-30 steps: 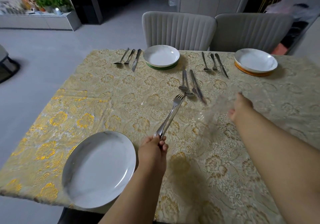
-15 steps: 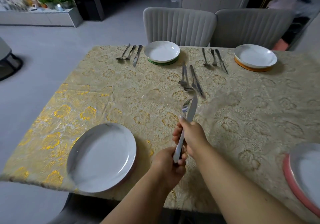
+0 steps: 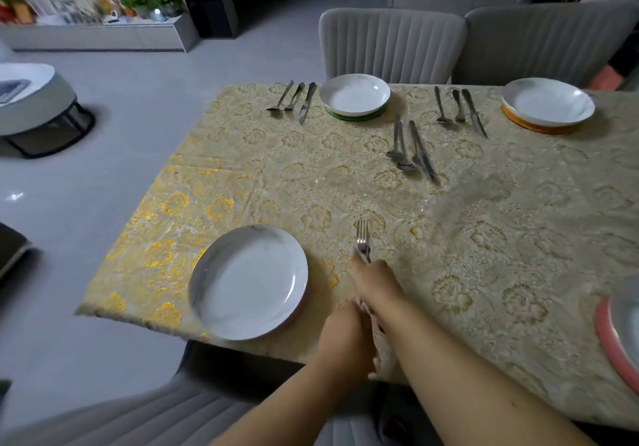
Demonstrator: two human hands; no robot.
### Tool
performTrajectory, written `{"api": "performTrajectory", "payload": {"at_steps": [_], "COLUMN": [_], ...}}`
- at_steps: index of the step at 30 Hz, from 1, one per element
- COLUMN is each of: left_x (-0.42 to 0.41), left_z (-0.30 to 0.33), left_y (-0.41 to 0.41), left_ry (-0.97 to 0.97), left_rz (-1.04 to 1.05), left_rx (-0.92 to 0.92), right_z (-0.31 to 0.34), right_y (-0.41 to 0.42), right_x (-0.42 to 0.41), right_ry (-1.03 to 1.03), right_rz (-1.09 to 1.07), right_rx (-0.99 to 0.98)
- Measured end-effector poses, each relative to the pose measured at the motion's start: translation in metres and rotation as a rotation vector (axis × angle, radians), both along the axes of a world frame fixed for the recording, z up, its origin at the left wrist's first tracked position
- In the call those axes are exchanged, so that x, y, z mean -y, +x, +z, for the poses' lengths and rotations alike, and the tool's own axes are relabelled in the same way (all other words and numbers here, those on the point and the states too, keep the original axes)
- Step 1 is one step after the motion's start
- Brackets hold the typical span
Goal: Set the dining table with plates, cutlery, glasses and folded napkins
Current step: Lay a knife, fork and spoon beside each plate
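Gripping the fork (image 3: 363,240) near its neck, the right hand (image 3: 375,281) has its fingers curled round the handle, tines pointing away from the person, just right of the near plate (image 3: 249,281). Looks like there's more cutlery bunched in that grip but it's too blurry to call. The left hand (image 3: 345,336) sits at the table edge just behind, touching the right wrist; can't tell if it's holding anything. So I'd say we're at the cutlery step for the near-left setting. Both far plates, the green-rimmed plate (image 3: 354,94) and orange-rimmed plate (image 3: 548,103), already have their sets beside them, and a spare cutlery set (image 3: 409,150) waits mid-table. Next move probably calls for laying the fork flat and parallel beside the plate, without snagging the tablecloth (image 3: 501,238). No glasses or napkins I can make out yet
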State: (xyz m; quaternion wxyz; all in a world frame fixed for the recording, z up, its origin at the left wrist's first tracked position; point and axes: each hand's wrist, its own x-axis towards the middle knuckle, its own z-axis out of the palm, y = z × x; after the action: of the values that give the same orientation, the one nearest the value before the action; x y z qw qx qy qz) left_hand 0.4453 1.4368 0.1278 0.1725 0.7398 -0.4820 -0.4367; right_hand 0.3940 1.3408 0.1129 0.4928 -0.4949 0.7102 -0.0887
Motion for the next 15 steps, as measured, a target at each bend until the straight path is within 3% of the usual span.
{"api": "performTrajectory", "payload": {"at_steps": [3, 7, 12, 15], "left_x": [0.001, 0.002, -0.001, -0.004], "left_z": [-0.001, -0.019, -0.027, -0.028], "left_y": [0.003, 0.009, 0.011, 0.012], "left_ry": [0.074, 0.095, -0.051, -0.048], "left_rz": [0.233, 0.318, 0.248, 0.254], "left_rx": [-0.206, -0.252, 0.172, 0.299], "right_z": [-0.003, -0.012, -0.030, -0.033], "right_y": [-0.008, -0.030, -0.040, -0.039], "right_x": [-0.004, -0.015, -0.019, -0.022], "right_ry": [0.060, -0.036, -0.099, -0.114], "right_rz": [-0.034, -0.046, -0.085, -0.119], "right_rx": [-0.038, -0.139, -0.127, -0.097]}}
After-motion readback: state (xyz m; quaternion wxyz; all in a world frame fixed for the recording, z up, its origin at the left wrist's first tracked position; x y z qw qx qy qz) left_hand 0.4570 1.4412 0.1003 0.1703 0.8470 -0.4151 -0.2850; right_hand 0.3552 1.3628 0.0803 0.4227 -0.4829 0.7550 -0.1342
